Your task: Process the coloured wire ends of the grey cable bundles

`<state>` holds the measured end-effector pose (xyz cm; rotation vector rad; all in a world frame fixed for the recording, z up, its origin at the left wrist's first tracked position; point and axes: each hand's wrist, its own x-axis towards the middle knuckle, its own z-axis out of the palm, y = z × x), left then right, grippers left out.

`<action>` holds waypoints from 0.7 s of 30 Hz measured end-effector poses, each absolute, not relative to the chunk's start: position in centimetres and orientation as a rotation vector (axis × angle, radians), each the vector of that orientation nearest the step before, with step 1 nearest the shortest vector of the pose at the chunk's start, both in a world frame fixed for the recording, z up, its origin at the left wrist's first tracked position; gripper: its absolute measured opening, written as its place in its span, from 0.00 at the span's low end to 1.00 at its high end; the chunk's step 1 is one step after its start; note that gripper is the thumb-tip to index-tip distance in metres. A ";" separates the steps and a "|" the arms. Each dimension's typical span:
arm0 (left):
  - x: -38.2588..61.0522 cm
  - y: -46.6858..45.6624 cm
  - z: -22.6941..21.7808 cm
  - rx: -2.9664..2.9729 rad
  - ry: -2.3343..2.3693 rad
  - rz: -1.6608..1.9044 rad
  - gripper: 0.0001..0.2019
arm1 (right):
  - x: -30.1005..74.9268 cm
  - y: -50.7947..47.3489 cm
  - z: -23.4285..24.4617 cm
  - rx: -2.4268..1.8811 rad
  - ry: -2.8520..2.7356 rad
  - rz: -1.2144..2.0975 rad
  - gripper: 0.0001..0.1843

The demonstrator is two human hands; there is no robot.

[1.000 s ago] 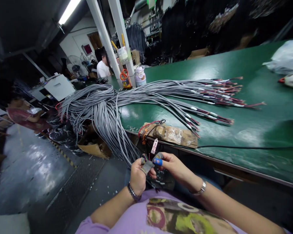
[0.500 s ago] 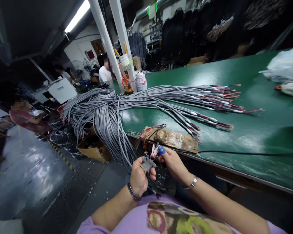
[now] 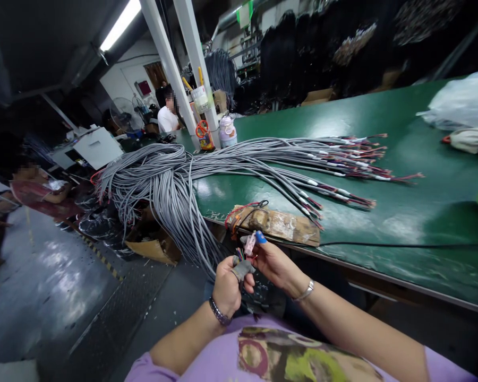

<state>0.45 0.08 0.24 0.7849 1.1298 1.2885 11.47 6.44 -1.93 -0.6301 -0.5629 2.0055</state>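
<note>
My left hand [image 3: 227,286] is closed in a fist round the end of a grey cable [image 3: 199,249], with short coloured wires [image 3: 239,253] sticking up out of it. My right hand [image 3: 273,260], a blue cot on one fingertip, pinches a small pale connector [image 3: 249,244] just above those wires. Both hands sit below the near edge of the green table [image 3: 402,212]. A large bundle of grey cables [image 3: 175,175] drapes from the table down toward my left hand, and its far ends [image 3: 354,159] show red wires.
A brown taped block [image 3: 279,223] with red and black wires lies at the table edge. A thin black cord [image 3: 402,245] runs right from it. A jar [image 3: 228,131], scissors [image 3: 202,130], white posts, a plastic bag [image 3: 462,101]; a person in white [image 3: 168,114] sits behind.
My right hand has lifted from beside the left hand to the pale connector hanging at the table edge and now pinches it. My left hand has stayed in its place.
</note>
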 end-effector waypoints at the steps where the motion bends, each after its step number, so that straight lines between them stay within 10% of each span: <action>1: 0.4 0.0 0.2 0.785 1.128 1.295 0.14 | 11.6 6.3 -1.9 -0.626 -0.548 2.024 0.19; 21: -0.1 0.4 -0.9 0.929 1.238 1.456 0.15 | 11.9 6.2 -1.3 -0.664 -0.559 2.047 0.15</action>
